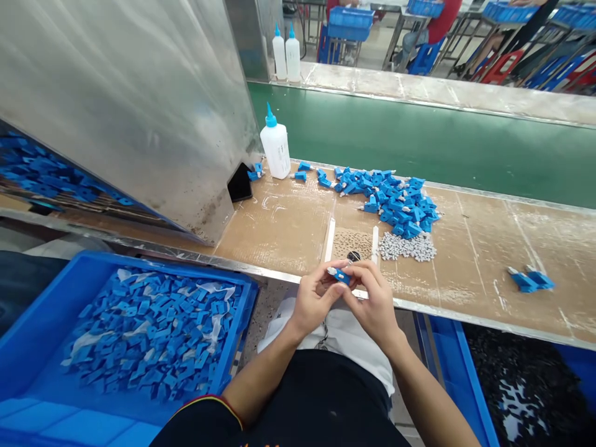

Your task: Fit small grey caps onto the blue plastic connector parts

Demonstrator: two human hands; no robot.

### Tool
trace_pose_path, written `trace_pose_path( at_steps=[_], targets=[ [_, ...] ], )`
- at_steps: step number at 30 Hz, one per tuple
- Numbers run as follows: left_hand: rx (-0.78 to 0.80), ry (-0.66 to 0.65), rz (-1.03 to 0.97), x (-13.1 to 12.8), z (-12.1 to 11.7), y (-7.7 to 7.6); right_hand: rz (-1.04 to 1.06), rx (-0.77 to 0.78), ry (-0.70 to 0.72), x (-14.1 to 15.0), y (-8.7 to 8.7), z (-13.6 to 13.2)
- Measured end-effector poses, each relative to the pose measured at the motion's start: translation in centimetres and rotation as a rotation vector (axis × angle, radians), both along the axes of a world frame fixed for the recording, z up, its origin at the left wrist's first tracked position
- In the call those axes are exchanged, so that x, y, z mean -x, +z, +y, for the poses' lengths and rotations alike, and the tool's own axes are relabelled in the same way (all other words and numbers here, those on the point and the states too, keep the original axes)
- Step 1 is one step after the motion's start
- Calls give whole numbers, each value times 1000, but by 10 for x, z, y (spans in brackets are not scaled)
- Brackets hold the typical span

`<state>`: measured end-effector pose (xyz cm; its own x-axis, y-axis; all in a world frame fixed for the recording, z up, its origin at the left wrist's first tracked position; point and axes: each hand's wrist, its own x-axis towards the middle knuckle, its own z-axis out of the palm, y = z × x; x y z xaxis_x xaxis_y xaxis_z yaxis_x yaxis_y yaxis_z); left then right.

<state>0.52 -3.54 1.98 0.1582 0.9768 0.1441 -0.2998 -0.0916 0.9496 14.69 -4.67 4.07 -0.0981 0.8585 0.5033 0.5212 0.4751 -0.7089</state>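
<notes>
My left hand (316,297) and my right hand (373,304) meet above the bench's front edge, both pinching a small blue plastic part (339,276) with a pale tip. Fingers hide much of it. Just beyond my hands lies a patch of tiny dark pieces (352,243) between two white strips. Farther up the cardboard-topped bench (279,230) sit a heap of similar blue parts (390,202) and a pile of small grey pieces (407,247). A white glue bottle (275,149) with a blue nozzle stands at the left.
A blue crate (139,266) full of blue parts sits at lower left, and a blue crate (459,366) of dark pieces at lower right. A steel panel (125,105) rises at left, beside a black phone (240,183). A green conveyor belt (419,146) runs behind the bench.
</notes>
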Motion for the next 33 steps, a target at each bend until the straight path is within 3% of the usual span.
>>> trace_pose_path(
  at_steps=[3, 8, 10, 12, 14, 15, 17, 19, 21, 23, 25, 28, 31, 33],
  targets=[
    [43, 43, 54, -8, 3, 8, -38, -79, -88, 5, 4, 3],
    [-52, 51, 188, -16, 14, 22, -64, -141, -197, 12, 12, 13],
    [-104, -17, 236, -17, 30, 24, -69, -141, -219, 6, 13, 18],
    [-196, -192, 312, -17, 62, 23, -97, -124, -252, -14, 11, 25],
    [-318, -367, 444, -15, 111, 21, -182, -104, -350, -54, 5, 29],
    [-371, -327, 545, -13, 139, 20, -249, -100, -434, -82, 0, 30],
    [-445, -103, 813, -12, 196, 18, -408, -64, -632, -146, -10, 29],
    [-463, 18, 1103, -12, 240, 15, -538, -61, -796, -210, -20, 23],
    [-470, 47, 1304, -15, 264, 13, -609, -86, -824, -262, -27, 13],
    [-484, 35, 1422, -18, 272, 12, -634, -169, -801, -292, -28, 5],
    [-515, 20, 1482, -20, 270, 13, -615, -234, -790, -295, -25, 2],
    [-536, 19, 1514, -15, 260, 18, -551, -215, -731, -261, -21, 7],
    [-451, 46, 1412, 3, 238, 22, -483, 3, -464, -205, -28, 15],
    [-397, 94, 1210, 19, 213, 22, -438, 163, -317, -172, -37, 20]
  ],
)
